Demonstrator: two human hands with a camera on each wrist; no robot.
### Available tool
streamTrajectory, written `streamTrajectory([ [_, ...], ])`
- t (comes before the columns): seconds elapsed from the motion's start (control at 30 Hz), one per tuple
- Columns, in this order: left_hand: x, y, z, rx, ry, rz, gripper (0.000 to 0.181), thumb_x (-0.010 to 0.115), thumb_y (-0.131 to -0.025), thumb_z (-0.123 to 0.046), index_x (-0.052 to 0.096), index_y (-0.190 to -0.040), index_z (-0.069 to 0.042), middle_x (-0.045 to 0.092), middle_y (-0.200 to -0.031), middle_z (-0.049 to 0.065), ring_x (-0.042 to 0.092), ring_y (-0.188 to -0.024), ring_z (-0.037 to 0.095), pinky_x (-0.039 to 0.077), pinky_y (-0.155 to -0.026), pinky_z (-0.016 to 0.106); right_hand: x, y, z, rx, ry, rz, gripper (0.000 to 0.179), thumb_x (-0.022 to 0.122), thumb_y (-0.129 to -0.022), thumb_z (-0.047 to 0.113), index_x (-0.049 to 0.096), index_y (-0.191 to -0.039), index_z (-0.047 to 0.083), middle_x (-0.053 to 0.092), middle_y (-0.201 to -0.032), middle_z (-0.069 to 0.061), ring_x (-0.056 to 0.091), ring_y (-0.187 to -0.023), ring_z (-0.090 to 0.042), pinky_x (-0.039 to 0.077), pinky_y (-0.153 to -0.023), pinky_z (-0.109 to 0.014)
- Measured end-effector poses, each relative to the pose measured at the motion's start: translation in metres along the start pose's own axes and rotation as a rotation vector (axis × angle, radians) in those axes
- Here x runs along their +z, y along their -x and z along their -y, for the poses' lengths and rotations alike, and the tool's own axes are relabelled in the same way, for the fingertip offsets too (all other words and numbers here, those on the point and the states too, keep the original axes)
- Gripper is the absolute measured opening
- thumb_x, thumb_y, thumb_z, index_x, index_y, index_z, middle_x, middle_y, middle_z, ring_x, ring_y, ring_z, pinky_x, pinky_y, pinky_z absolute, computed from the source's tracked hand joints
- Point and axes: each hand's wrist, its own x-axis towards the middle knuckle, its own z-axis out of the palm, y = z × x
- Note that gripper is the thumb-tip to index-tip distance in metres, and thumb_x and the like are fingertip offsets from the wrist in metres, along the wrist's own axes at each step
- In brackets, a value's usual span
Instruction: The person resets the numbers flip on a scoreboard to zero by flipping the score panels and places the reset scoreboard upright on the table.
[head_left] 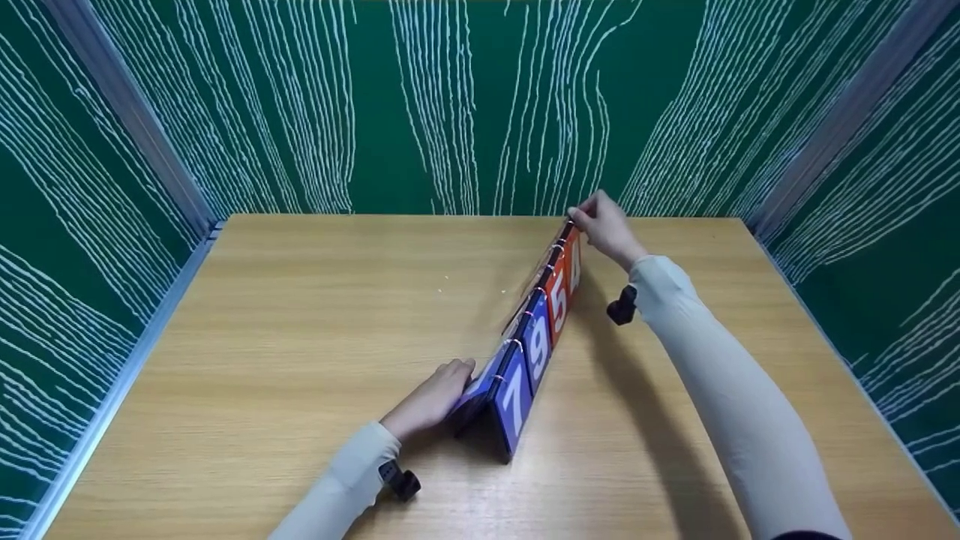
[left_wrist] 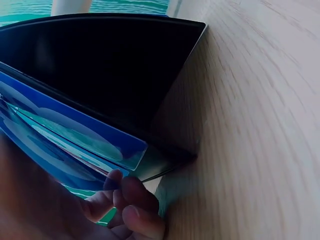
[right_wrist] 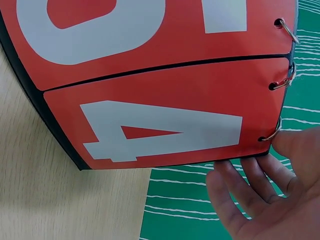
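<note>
A tabletop flip scoreboard (head_left: 538,341) stands like a tent on the table, its long ridge slanting away from me to the right. Blue cards with 7 and 9 are on its near half, red cards with 5 and 4 on its far half. My right hand (head_left: 606,226) pinches the far top corner, beside the red 4 card (right_wrist: 165,130) and its metal rings. On the left side, my left hand (head_left: 431,397) holds the near end, its curled fingers (left_wrist: 137,192) at the edge of the blue cards (left_wrist: 120,142). The black inner side shows between the spread panels.
The scoreboard stands on a light wooden table (head_left: 300,315). Green walls with white wavy lines (head_left: 435,97) rise behind and at both sides, with grey metal posts (head_left: 135,112) at the corners. A few small white specks (head_left: 447,277) lie on the tabletop.
</note>
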Motion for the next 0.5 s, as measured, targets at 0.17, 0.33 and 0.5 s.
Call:
streamTrajectory([
  [0.17, -0.0022, -0.0007, -0.0012, -0.179, 0.151, 0.048, 0.050, 0.025, -0.110, -0.017, 0.036, -0.149, 0.012, 0.049, -0.141, 0.033, 0.044, -0.137, 0.050, 0.031, -0.120, 0.060, 0.0007, 0.0008, -0.0005, -0.003, 0.009, -0.007, 0.028, 0.048, -0.108, 0.032, 0.046, -0.121, 0.008, 0.055, -0.113, -0.009, 0.054, -0.100, -0.022, 0.049, -0.081, -0.031],
  [0.33, -0.0042, -0.0032, -0.0022, -0.408, 0.337, 0.015, 0.060, 0.019, -0.111, -0.043, 0.052, -0.137, -0.001, 0.058, -0.125, 0.021, 0.054, -0.127, 0.038, 0.038, -0.116, 0.055, 0.0006, 0.0010, -0.0003, -0.020, 0.022, -0.008, 0.028, 0.048, -0.108, 0.033, 0.047, -0.120, 0.008, 0.055, -0.111, -0.009, 0.053, -0.095, -0.021, 0.048, -0.078, -0.029],
  [0.5, -0.0059, 0.0003, 0.0003, -0.467, 0.362, 0.009, 0.062, 0.018, -0.109, -0.050, 0.056, -0.128, -0.005, 0.059, -0.122, 0.019, 0.056, -0.121, 0.034, 0.041, -0.113, 0.054, 0.0011, -0.0004, -0.0004, -0.033, 0.037, -0.013, 0.027, 0.048, -0.108, 0.032, 0.047, -0.118, 0.007, 0.055, -0.109, -0.008, 0.052, -0.090, -0.017, 0.049, -0.076, -0.028],
])
